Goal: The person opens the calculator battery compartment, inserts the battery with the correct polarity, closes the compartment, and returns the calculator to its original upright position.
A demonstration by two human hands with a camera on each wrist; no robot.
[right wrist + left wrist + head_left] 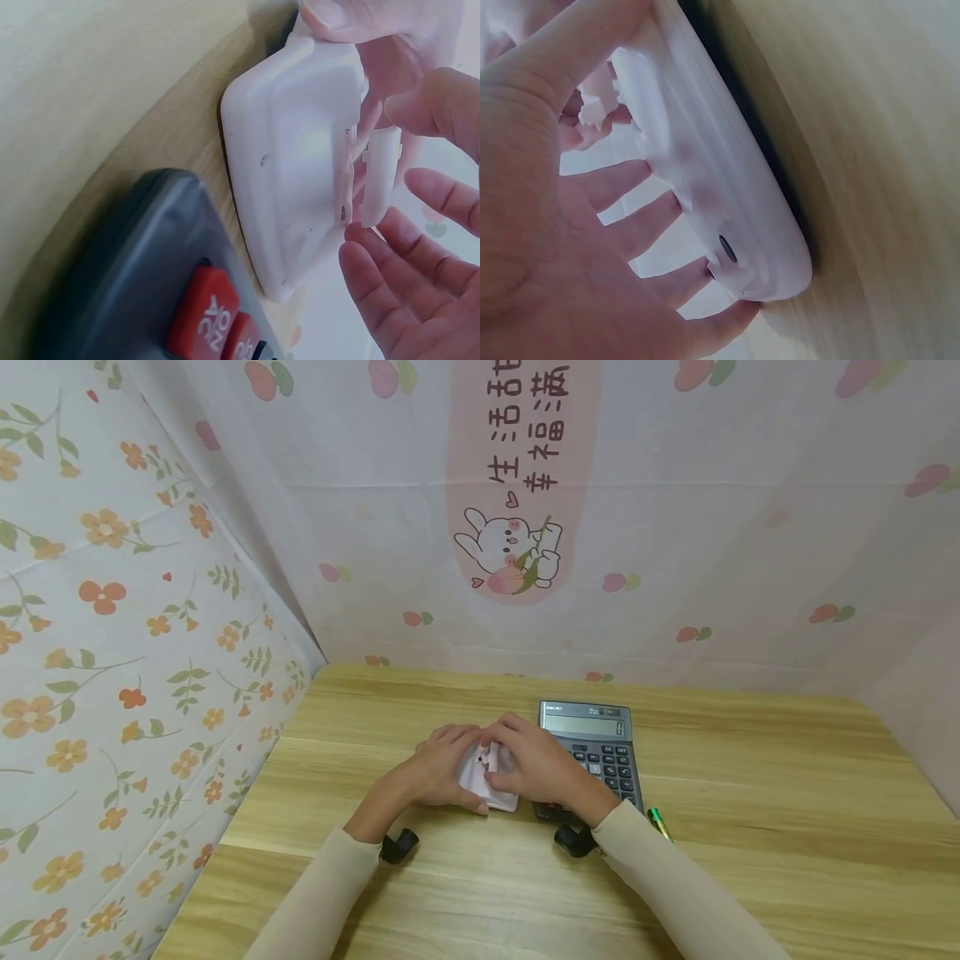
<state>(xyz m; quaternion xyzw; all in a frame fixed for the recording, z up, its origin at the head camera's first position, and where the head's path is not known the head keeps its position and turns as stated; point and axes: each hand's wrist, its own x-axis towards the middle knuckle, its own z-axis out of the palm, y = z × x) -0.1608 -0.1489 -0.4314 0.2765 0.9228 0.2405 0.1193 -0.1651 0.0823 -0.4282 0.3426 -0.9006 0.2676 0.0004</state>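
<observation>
A pale pink plastic device (292,157) lies on the table with its underside up and a slot in its raised part. My left hand (435,772) grips it, thumb along the near side and fingers spread against the far side. My right hand (542,768) pinches a small pale pink battery cover (382,176) between thumb and fingertips. The cover stands apart from the device, right beside the slot, and small tabs show on its edges. In the left wrist view the device (705,165) has a small dark oval opening near one end.
A dark grey calculator (585,724) showing 0 lies just right of the device, partly under my right hand and wrist. A green and gold battery (658,823) rests by its lower right corner. Printed cloth (375,527) hangs behind and to the left of the wooden table (750,793).
</observation>
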